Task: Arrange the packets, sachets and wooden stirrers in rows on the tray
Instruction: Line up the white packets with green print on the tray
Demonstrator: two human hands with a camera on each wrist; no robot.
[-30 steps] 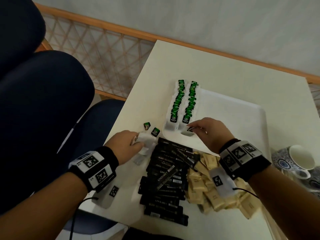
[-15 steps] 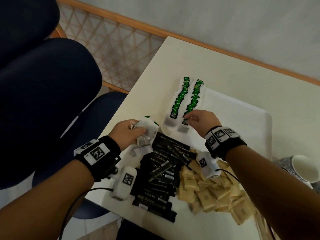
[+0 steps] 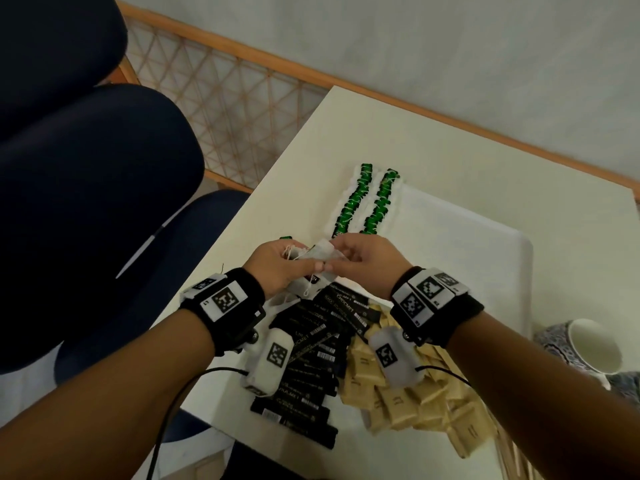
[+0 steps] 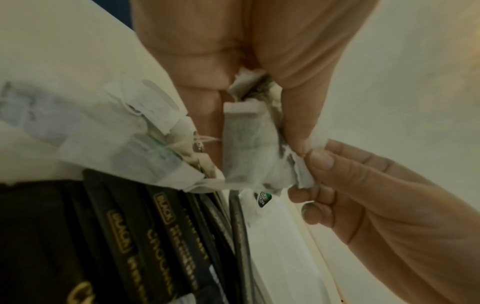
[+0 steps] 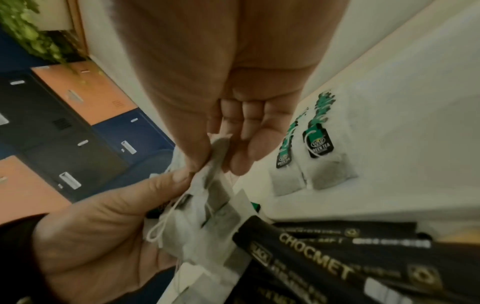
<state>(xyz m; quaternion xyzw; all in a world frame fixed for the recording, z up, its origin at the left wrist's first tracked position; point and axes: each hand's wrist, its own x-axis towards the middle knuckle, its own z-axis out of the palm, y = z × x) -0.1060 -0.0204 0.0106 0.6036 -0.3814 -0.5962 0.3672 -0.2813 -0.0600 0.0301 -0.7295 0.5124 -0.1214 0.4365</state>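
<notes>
My left hand (image 3: 277,263) grips a bunch of white tea bags (image 3: 313,258) with strings, held just above the table's near left. My right hand (image 3: 349,259) pinches the top tea bag (image 4: 303,172) of that bunch between thumb and forefinger (image 5: 205,158). Two rows of green-tagged tea bags (image 3: 367,202) lie along the left edge of the white tray (image 3: 485,271). Black sachets (image 3: 311,348) and tan packets (image 3: 408,403) lie heaped below my wrists. Wooden stirrers (image 3: 512,455) show at the bottom right.
A patterned cup (image 3: 588,351) stands by the tray's right side. A dark blue chair (image 3: 97,188) sits left of the table (image 3: 433,143), with a rattan screen (image 3: 221,95) behind. The table's near edge lies just below the sachets.
My right hand has left the end of the tea bag rows and come back left to the bunch. My left hand has lifted the bunch to meet it.
</notes>
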